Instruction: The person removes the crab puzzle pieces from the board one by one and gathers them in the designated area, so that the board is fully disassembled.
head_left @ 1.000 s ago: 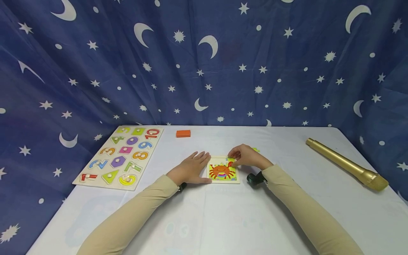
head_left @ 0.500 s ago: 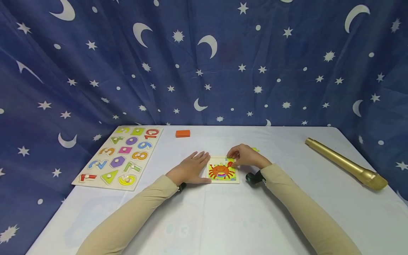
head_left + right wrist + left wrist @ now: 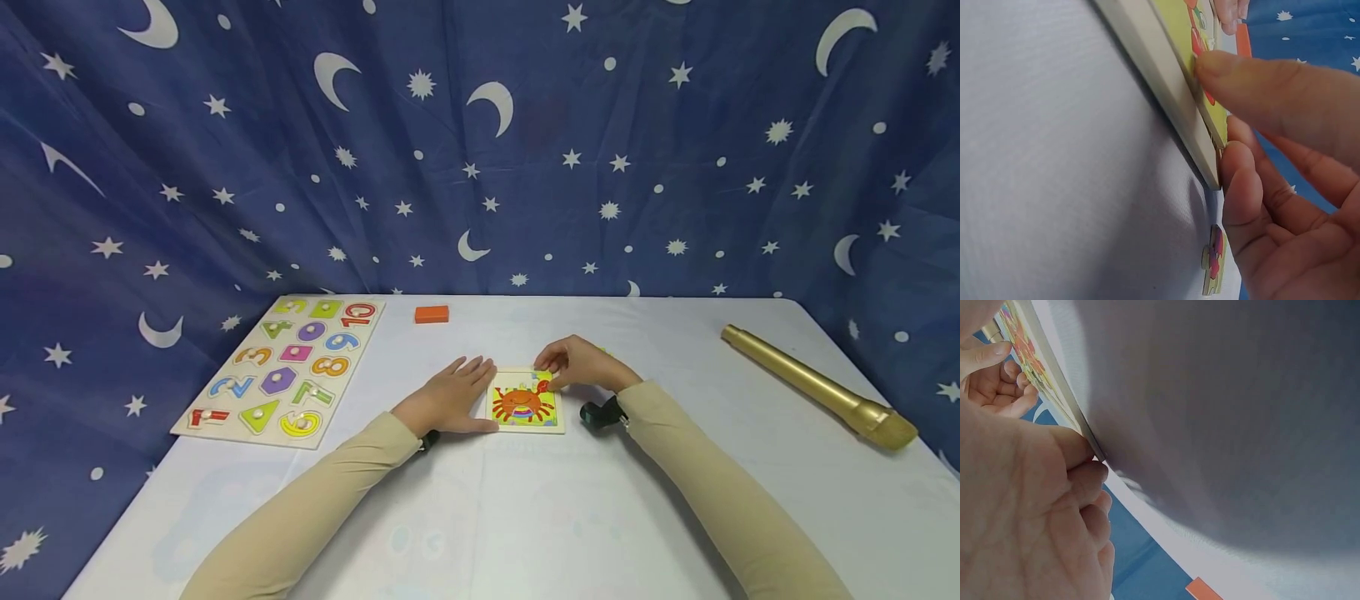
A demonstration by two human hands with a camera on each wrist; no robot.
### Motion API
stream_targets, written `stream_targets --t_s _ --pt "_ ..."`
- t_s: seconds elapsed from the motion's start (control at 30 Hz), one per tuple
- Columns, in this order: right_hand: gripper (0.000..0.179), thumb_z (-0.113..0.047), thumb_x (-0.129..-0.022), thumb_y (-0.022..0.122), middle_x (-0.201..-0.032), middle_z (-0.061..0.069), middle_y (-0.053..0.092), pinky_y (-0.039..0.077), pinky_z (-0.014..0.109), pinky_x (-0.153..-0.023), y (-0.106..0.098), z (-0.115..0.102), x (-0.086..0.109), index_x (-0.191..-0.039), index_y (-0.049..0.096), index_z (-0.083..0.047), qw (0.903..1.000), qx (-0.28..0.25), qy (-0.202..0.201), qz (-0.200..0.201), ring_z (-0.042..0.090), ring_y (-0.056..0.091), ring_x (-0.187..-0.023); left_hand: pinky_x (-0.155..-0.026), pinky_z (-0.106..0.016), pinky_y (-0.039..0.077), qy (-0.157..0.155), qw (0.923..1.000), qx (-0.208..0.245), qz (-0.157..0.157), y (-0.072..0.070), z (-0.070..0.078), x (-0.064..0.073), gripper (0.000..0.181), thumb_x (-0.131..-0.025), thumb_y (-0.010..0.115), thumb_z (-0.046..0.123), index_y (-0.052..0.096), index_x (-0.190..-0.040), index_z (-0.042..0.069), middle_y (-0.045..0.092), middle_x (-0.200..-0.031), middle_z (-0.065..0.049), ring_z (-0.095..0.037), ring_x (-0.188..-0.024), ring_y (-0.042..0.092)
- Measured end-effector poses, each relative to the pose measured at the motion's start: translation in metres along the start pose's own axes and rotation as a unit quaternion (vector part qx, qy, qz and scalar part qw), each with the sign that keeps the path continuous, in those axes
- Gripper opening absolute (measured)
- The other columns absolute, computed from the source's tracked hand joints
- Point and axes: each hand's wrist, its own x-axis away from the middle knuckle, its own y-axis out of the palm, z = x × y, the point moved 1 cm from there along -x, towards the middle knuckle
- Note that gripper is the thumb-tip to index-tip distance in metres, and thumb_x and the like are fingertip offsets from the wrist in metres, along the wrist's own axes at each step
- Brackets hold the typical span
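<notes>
Crab puzzle (image 3: pixel 522 404) mid-table, left hand (image 3: pixel 450 398) flat at its left side, right hand (image 3: pixel 583 367) pinching a far-right corner piece (image 3: pixel 542 386)

Puzzle: square, lying on the white table (image 3: pixel 480 500) between the hands. Pale wooden frame (image 3: pixel 525 430) around a bright picture: smiling orange crab, red legs and claws, small rainbow arc on the belly, yellow-green ground. Corner piece shows a red claw; seen from the right wrist, its edge sits a little proud of the frame.

Right hand: narrow grip, thumb on top of the corner piece, curled fingers against its outer edge. Left hand: wide, fingers spread toward the far-left corner, thumb at the near-left corner; the left wrist view shows it touching the frame. No grip round anything there.

Counts:
- Crab puzzle: 1.
- Loose puzzle piece (image 3: pixel 1213 259): 1 visible, green with pink and purple, just beyond the right hand, partly hidden from the head view.
- Number board (image 3: pixel 232 432): 1, far left; 10 numerals (image 3: pixel 330 367) (1 to 10), 5 shapes (image 3: pixel 277 381) in the middle column.
- Orange block (image 3: pixel 432 314): 1, far side, left of the puzzle.
- Gold tube (image 3: pixel 810 382): 1, right side, lying at a slant, wider end near.
- Beige sleeves (image 3: pixel 720 489): 2.
</notes>
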Motion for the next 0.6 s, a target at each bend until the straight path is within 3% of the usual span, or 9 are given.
stream_targets --t_s 0.3,0.6 --pt "0.032 0.0 -0.072 0.078 -0.088 0.008 0.065 0.043 0.02 -0.064 0.0026 0.0039 -0.0035 -0.102 0.069 -0.001 0.9998 0.012 0.002 -0.013 0.015 0.048 -0.075 -0.122 -0.037 0.01 0.003 1.0 -0.007 0.001 0.0002 -0.0001 -0.0006 0.094 -0.085 0.042 0.071 0.016 -0.151 0.01 0.015 -0.159 -0.004 -0.02 -0.147 0.013" --pt "0.033 -0.002 -0.071 0.079 -0.089 0.008 0.067 0.047 0.02 -0.065 0.0074 -0.001 -0.0014 -0.103 0.069 -0.001 0.9983 0.056 -0.01 0.008 0.013 0.05 -0.072 -0.122 -0.037 0.01 -0.001 1.0 0.0 -0.003 0.0008 -0.0002 -0.0007 0.094 -0.085 0.042 0.071 0.016 -0.151 0.01 0.014 -0.159 -0.003 -0.019 -0.148 0.012"
